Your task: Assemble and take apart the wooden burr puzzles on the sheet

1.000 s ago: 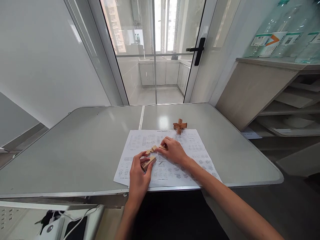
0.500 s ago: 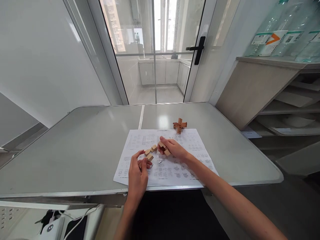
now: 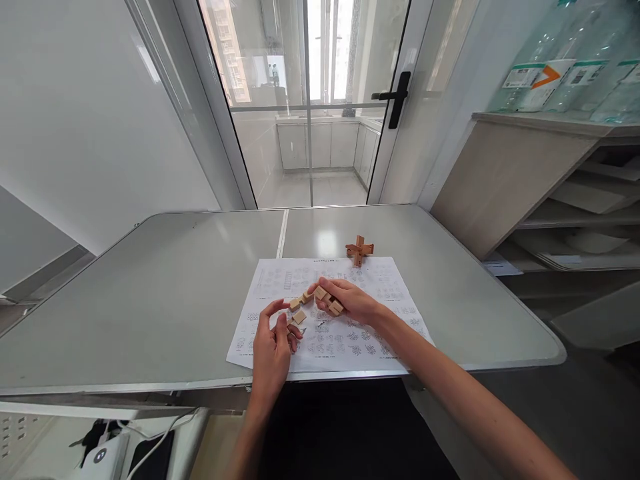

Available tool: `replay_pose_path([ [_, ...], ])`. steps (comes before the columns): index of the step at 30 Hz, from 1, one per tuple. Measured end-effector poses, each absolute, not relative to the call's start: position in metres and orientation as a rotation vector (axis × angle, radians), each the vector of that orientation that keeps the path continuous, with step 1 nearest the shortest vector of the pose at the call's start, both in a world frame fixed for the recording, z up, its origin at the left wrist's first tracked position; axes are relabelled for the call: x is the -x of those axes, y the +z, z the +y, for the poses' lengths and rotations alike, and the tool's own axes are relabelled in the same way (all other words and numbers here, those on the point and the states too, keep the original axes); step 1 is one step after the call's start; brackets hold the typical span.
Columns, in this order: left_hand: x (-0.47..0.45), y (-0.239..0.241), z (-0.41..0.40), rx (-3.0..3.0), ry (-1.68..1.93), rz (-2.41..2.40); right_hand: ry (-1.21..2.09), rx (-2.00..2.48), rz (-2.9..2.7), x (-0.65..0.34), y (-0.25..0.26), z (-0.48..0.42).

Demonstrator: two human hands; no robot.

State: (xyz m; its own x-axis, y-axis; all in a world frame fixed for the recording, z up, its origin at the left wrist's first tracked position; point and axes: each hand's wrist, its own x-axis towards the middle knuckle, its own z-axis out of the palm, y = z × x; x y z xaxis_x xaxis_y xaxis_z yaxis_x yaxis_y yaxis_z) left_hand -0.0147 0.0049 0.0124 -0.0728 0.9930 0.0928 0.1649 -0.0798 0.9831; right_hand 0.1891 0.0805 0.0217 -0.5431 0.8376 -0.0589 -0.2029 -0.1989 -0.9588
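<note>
Wooden pieces: we log one notched block [image 3: 327, 301] clamped in the right hand [image 3: 350, 301], raised just above the printed sheet [image 3: 380, 333] on the table [image 3: 150, 300]. Two more pieces [image 3: 300, 308] lie on the sheet by the left hand [image 3: 273, 347], whose grip is loose, fingers apart, on nothing. Assembled cross [image 3: 359, 250] sits at the sheet's far edge. We judge the notches should be turned into view before mating.
</note>
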Motion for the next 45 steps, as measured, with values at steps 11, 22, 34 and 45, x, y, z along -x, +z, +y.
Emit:
replay_pose_path([
  [11, 0.014, 0.018, 0.002, -1.274, 1.307, 1.285, 1.887, 0.613, -1.484, -0.192, 0.019, 0.078],
  [22, 0.015, 0.027, 0.000, -1.284, 1.262, 1.258, 2.018, 0.383, -1.585, -0.186, 0.013, 0.075],
  [34, 0.013, 0.011, 0.003, -1.202, 1.288, 1.284, 1.784, 0.452, -1.204, -0.185, 0.013, 0.079],
  [45, 0.014, 0.028, -0.002, -1.619, 0.915, 1.289, 1.710, 0.547, -1.427, -0.184, 0.021, 0.074],
])
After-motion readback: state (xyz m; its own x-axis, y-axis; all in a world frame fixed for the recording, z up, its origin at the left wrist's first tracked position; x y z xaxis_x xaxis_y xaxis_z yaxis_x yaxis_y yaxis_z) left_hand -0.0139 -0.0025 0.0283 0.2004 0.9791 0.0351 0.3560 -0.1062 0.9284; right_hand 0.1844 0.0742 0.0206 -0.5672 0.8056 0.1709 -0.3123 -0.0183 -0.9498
